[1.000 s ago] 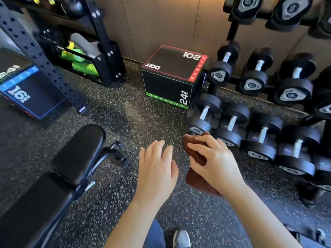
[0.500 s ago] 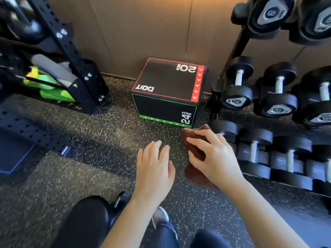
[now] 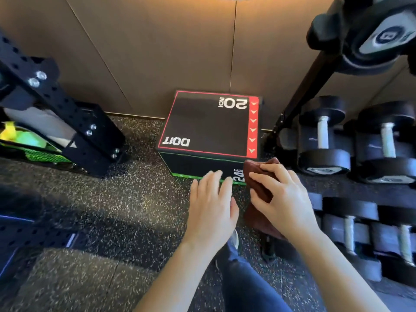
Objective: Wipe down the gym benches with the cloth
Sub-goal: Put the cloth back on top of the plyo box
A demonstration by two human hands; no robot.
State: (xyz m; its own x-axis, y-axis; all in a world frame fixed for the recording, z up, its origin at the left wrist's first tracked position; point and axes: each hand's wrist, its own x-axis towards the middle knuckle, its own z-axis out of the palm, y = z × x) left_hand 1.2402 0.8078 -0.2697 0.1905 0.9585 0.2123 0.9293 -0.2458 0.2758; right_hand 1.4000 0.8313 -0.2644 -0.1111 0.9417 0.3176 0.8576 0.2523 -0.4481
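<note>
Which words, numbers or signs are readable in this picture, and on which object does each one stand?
"DOIT": white, upside down, top of the black foam jump box with red border.
"20 INCH": white, upside down, same top.
"24 INCH": white, sideways, box front; "INCH" blurred, partly behind the left hand.
White arrowheads: red strip on the top's right edge.
"8", probably: end cap of the black dumbbell on the upper rack, blurred.
Lower dumbbell caps: unreadable.

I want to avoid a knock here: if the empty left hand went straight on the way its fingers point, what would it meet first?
Probably the black plyo box. The left hand is open, fingers aimed up-frame at the box's front face near the green bottom edge. Depth is unclear, so the gap cannot be judged.
</note>
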